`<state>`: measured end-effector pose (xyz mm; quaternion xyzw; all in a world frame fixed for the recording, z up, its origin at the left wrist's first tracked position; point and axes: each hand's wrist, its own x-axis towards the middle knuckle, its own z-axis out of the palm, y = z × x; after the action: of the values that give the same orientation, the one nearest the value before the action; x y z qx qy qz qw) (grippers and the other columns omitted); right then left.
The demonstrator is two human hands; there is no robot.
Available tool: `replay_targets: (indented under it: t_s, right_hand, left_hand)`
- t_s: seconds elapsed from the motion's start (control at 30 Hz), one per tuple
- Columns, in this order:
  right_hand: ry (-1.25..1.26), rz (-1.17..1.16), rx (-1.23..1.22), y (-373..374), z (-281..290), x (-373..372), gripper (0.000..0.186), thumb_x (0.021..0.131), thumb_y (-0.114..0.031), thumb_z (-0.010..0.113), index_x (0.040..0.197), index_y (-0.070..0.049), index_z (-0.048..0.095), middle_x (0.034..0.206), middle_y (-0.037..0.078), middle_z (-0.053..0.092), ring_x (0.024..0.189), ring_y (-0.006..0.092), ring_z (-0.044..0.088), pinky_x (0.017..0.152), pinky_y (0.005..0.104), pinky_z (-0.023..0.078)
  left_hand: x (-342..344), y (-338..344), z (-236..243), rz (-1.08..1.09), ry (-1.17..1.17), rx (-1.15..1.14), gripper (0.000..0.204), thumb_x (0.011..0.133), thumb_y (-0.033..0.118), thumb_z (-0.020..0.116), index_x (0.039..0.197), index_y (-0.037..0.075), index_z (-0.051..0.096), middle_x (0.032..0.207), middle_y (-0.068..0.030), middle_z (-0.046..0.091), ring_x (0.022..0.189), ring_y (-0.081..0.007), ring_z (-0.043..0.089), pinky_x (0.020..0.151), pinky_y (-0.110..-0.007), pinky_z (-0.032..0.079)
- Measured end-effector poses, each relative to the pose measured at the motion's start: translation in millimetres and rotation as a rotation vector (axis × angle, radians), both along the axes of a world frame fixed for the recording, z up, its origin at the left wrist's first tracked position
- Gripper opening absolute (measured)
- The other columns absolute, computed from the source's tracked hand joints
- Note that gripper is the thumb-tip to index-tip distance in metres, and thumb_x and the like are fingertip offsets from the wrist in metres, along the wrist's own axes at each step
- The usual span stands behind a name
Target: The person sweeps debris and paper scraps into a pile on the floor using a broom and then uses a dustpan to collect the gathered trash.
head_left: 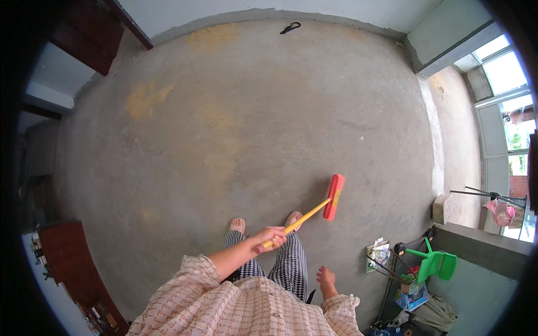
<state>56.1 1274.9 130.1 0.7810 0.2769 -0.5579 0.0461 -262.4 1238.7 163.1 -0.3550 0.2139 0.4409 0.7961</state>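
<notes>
My left hand [270,236] is closed around the yellow handle of a broom [307,216], near its pinkish end. The red broom head [334,197] is at the lower middle-right, by the concrete floor [252,112], ahead and to the right of my sandalled feet. My right hand [326,275] hangs to the right of my legs with fingers apart and slightly bent, holding nothing.
A green plastic object [437,260], bags and boxes stand at the lower right by a low ledge [485,246]. A wooden cabinet [73,252] is at lower left, a dark doorway at upper left. A black strap [290,27] lies near the back wall. Windows line the right.
</notes>
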Motion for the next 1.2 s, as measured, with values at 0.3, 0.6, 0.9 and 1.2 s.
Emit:
replay_targets:
  t_s: [0.3, 0.6, 0.9, 1.2]
  right_hand:
    - [-0.018, -0.258, -0.034, -162, 10, -40, 0.026, 0.069, -0.022, 0.051, 0.081, 0.001, 0.055, 0.073, 0.007, 0.054, 0.056, 0.0154, 0.05, 0.042, 0.0256, 0.037]
    - [-0.031, -0.144, -0.128, -236, 15, -47, 0.033, 0.074, -0.026, 0.044, 0.096, -0.002, 0.049, 0.094, 0.008, 0.054, 0.069, 0.021, 0.053, 0.055, 0.033, 0.042]
    - [0.135, -0.27, 0.049, -272, 1, -43, 0.031, 0.075, -0.025, 0.043, 0.097, -0.004, 0.049, 0.094, 0.007, 0.054, 0.071, 0.0203, 0.053, 0.056, 0.0321, 0.042]
    - [0.016, -0.434, -0.019, -415, -11, 17, 0.026, 0.074, -0.024, 0.047, 0.091, -0.005, 0.05, 0.085, 0.006, 0.054, 0.066, 0.0168, 0.051, 0.05, 0.0321, 0.039]
  left_hand:
    - [-235, -107, -2, -0.112, 1.047, -0.108, 0.026, 0.07, -0.002, 0.043, 0.096, 0.001, 0.042, 0.055, -0.0045, 0.042, 0.037, -0.0053, 0.036, 0.029, -0.016, 0.029]
    - [-179, -168, 11, -0.111, 0.891, 0.023, 0.064, 0.072, -0.002, 0.042, 0.126, 0.019, 0.016, 0.057, -0.0047, 0.042, 0.038, -0.0069, 0.035, 0.03, -0.019, 0.029]
    - [-131, -237, 26, -0.182, 0.301, 0.02, 0.019, 0.072, -0.002, 0.043, 0.089, 0.006, 0.042, 0.058, -0.0015, 0.04, 0.038, -0.0017, 0.03, 0.029, -0.013, 0.025]
    - [-200, -254, 10, -0.257, 1.428, 0.012, 0.027, 0.069, -0.003, 0.041, 0.094, 0.007, 0.042, 0.054, -0.0034, 0.042, 0.035, -0.0054, 0.035, 0.027, -0.018, 0.027]
